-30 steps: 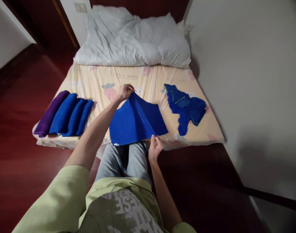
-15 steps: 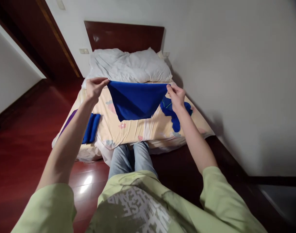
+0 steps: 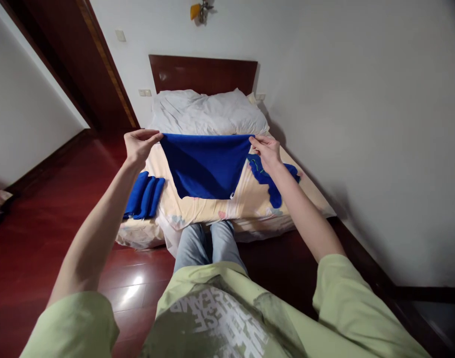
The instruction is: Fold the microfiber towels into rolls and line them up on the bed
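A blue towel (image 3: pixel 208 166) hangs stretched in the air above the bed, its top edge taut and a small white tag at its lower right corner. My left hand (image 3: pixel 141 145) pinches the upper left corner. At the upper right corner, my right hand (image 3: pixel 266 150) grips the cloth between thumb and fingers. Several folded blue towels (image 3: pixel 144 196) lie side by side on the bed near my left forearm. To the right, partly behind my right forearm, rests a crumpled blue cloth (image 3: pixel 274 191) with a green line on it.
The bed (image 3: pixel 246 216) has a pale patterned sheet, with white pillows (image 3: pixel 208 110) against the dark headboard (image 3: pixel 203 74). A white wall (image 3: pixel 354 124) runs along the right. Dark red wooden floor (image 3: pixel 56 219) lies to the left, and a brown door (image 3: pixel 59 59) stands beyond it.
The view has tilted up and left, bringing a wall lamp into sight. Both hands still hold the towel, which now hangs a little longer. More of the folded towels shows.
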The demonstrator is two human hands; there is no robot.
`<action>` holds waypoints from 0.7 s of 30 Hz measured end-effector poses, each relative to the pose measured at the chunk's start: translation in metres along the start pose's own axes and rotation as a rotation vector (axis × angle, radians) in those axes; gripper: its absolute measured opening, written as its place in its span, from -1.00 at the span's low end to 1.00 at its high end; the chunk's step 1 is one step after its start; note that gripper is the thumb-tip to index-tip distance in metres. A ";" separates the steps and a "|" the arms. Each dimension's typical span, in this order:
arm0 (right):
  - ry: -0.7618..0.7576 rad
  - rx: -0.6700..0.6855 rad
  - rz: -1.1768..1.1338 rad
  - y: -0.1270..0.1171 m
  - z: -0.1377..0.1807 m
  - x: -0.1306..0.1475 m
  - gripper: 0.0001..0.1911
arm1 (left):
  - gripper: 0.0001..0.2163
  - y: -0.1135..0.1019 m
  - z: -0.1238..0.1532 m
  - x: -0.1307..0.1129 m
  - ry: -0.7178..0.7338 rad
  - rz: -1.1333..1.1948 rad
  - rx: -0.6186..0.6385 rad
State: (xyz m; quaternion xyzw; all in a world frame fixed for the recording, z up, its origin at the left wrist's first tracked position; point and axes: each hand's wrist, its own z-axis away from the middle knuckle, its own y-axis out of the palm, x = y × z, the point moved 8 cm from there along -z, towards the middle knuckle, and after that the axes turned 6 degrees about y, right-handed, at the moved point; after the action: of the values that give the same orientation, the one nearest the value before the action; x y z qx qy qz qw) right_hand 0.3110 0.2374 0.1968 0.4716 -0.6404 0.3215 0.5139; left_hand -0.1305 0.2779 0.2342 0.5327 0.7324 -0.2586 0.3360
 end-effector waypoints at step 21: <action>0.452 0.120 0.057 -0.064 0.093 -0.041 -0.49 | -0.65 -0.012 0.122 0.031 -0.493 0.015 0.511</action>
State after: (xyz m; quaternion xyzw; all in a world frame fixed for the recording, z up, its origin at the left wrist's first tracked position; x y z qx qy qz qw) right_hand 0.3387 0.1432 0.1285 0.3990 -0.5021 0.4708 0.6058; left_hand -0.1219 0.2026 0.1324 0.5263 0.5371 -0.5518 0.3605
